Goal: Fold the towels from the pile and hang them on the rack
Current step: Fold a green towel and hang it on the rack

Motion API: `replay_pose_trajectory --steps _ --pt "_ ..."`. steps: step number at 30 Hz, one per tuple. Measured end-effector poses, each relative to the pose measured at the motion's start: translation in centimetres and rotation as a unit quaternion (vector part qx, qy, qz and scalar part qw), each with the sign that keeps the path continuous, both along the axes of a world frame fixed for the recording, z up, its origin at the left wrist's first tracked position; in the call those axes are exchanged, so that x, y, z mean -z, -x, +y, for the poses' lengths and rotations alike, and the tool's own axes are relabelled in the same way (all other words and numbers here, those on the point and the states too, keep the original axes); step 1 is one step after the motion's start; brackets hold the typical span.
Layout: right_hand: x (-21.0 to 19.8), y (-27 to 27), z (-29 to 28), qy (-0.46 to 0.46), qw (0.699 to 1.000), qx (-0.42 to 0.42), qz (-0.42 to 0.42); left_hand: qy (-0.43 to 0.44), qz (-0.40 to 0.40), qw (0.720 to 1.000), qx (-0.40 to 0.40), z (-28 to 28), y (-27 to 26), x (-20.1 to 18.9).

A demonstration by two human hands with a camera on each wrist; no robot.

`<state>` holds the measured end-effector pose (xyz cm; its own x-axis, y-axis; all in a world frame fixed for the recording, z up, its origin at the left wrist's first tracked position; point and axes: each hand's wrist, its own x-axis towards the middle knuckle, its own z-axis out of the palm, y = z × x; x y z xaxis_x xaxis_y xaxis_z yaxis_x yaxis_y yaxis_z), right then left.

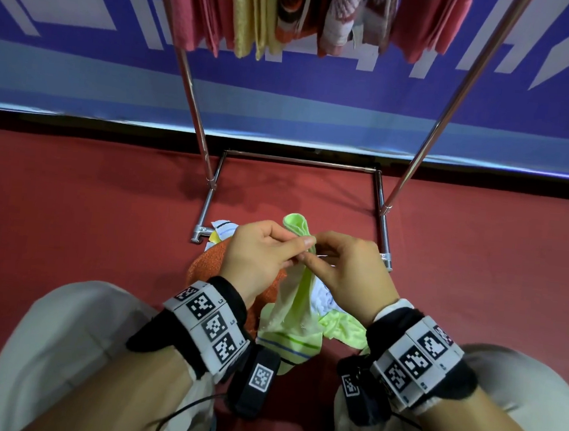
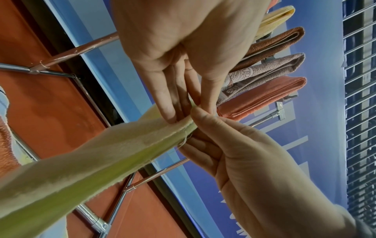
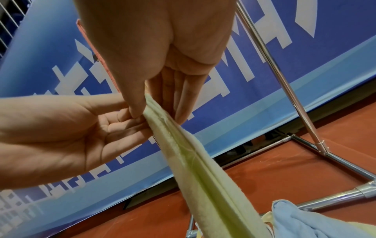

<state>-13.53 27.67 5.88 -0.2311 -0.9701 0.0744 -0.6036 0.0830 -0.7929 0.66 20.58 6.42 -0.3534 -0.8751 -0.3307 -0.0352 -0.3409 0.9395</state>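
Note:
A light green towel (image 1: 297, 306) hangs in a long bunched strip from both hands, above the pile on the red floor. My left hand (image 1: 302, 248) pinches its top edge between thumb and fingers, and my right hand (image 1: 316, 252) pinches the same edge right beside it. The left wrist view shows the left hand (image 2: 189, 112) on the green towel (image 2: 101, 153). In the right wrist view the right hand (image 3: 157, 115) pinches the green towel (image 3: 193, 161). The pile holds an orange towel (image 1: 203, 266) and a white striped towel (image 1: 222, 227). Several folded towels (image 1: 294, 13) hang on the rack (image 1: 196, 104).
The rack's chrome base frame (image 1: 298, 161) lies on the red floor just beyond the pile, its two uprights rising left and right. A blue banner wall (image 1: 82, 70) stands behind it. My knees in pale trousers (image 1: 58, 350) flank the pile.

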Motion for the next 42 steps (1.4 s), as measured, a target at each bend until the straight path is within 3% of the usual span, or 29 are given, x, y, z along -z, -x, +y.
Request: replay_pose_trajectory --steps 14,18,22,24,27,30,38,42 --pt "-1.0 -0.4 0.4 0.059 0.997 -0.005 0.047 0.059 -0.007 0.998 0.035 -0.1 -0.3 0.0" --pt "-1.1 0.3 0.3 0.057 0.998 0.026 -0.024 0.113 -0.015 0.992 0.060 -1.0 -0.7 -1.1" --pt "-1.8 0.8 0.3 0.063 0.991 0.024 -0.115 0.191 -0.090 0.977 0.021 -2.8 -1.7 -0.8" --pt "-2.3 1.0 0.4 0.068 0.983 0.006 -0.170 0.208 -0.115 0.970 0.054 -3.3 -2.1 -0.7" --pt "-3.0 1.0 0.6 0.067 0.960 -0.006 -0.272 0.171 -0.061 0.973 0.144 -3.0 -2.2 -1.4" --pt "-3.4 1.3 0.7 0.068 0.938 0.007 -0.339 0.152 0.014 0.977 0.150 -2.3 -2.0 -2.3" --pt "-4.4 1.6 0.7 0.055 0.942 0.025 -0.329 0.153 0.063 0.980 0.112 -2.0 -1.8 -4.0" --pt "-5.8 1.2 1.1 0.062 0.943 0.041 -0.323 0.179 0.037 0.974 0.131 -1.8 -2.1 -6.0"
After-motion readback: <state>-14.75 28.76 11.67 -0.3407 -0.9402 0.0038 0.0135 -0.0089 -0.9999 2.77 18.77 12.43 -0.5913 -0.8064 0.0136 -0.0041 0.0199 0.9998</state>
